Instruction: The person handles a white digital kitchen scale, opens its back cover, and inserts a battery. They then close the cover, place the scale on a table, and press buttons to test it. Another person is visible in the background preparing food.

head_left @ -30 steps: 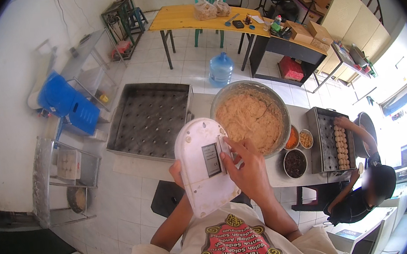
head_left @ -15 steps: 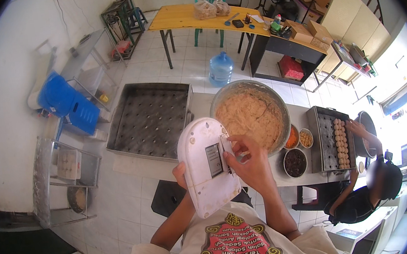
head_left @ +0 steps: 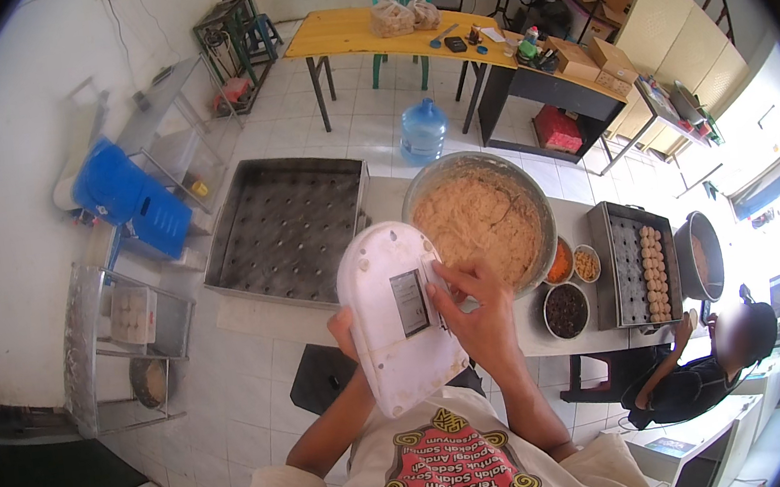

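Upright in front of my chest is a white kitchen scale point(head_left: 385, 358), its underside with a grey label and small feet turned toward me. My left hand point(head_left: 344, 332) grips its left edge, most of the fingers hidden behind it. At the opposite edge my right hand point(head_left: 480, 308) is closed, thumb and fingers pinching the narrow white battery cover point(head_left: 434, 286). Beyond the scale sits a large metal basin point(head_left: 549, 217) of pinkish-tan dough or filling mix.
Left on the table lies a perforated metal steamer tray point(head_left: 283, 221). To the right stand bowls of orange shreds point(head_left: 559, 262), yellow bits point(head_left: 586, 265) and dark pieces point(head_left: 566, 312), then a tray point(head_left: 606, 264) with rows of balls. A co-worker point(head_left: 689, 378) sits by another basin point(head_left: 712, 252).
The scale has tilted slightly in my hands, and my right fingers have shifted at the battery cover. The co-worker's hand has drawn back from the tray of balls toward their body.
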Motion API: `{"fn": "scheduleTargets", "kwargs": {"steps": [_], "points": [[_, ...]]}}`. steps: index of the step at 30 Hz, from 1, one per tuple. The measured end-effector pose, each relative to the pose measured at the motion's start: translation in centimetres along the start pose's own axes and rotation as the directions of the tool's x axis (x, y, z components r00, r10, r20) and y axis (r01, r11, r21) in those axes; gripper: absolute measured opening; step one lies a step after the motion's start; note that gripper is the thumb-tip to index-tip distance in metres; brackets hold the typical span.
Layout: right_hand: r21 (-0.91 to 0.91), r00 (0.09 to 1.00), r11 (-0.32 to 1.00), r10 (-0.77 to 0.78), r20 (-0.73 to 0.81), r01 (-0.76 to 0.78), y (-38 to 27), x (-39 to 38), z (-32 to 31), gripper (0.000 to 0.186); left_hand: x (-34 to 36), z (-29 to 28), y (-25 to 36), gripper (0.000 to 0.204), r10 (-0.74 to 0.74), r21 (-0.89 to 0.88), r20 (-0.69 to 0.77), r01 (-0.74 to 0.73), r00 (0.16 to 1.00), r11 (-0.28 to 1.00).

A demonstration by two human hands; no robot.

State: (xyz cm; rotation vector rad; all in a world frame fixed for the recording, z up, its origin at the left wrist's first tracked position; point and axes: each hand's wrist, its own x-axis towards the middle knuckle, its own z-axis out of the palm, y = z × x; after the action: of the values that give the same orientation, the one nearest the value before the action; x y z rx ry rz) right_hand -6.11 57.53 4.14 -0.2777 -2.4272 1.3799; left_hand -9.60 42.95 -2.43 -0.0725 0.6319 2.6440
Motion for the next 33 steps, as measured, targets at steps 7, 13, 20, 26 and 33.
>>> {"fn": "scheduleTargets", "kwargs": {"steps": [7, 13, 20, 26, 33], "points": [[0.091, 0.993, 0.995, -0.054, 0.104, 0.045, 1.9, 1.4, -0.2, 0.033, 0.0, 1.1, 1.2, 0.089, -0.137, -0.298, 0.069, 0.152, 0.988, 0.942], [0.097, 0.93, 0.973, -0.229, 0.287, 0.209, 1.2, 0.2, -3.9, 0.041, 0.3, -0.4, 2.0, 0.089, -0.126, -0.248, 0.149, 0.161, 0.981, 0.955], [-0.01, 0.934, 0.998, -0.055, 0.352, 0.063, 1.1, -0.5, -3.5, 0.044, -0.2, 2.4, 2.5, 0.09, -0.142, -0.185, 0.014, 0.142, 0.99, 0.972], [0.002, 0.952, 0.997, 0.071, 0.296, -0.075, 2.1, -0.2, -1.5, 0.052, -0.4, 1.6, 0.6, 0.096, -0.047, 0.022, -0.017, 0.047, 0.999, 0.999], [0.011, 0.93, 0.985, 0.16, 0.332, -0.173, 2.4, -0.3, -0.9, 0.044, -0.4, -0.1, -0.4, 0.096, -0.021, 0.026, -0.056, 0.022, 0.998, 0.999]]}}
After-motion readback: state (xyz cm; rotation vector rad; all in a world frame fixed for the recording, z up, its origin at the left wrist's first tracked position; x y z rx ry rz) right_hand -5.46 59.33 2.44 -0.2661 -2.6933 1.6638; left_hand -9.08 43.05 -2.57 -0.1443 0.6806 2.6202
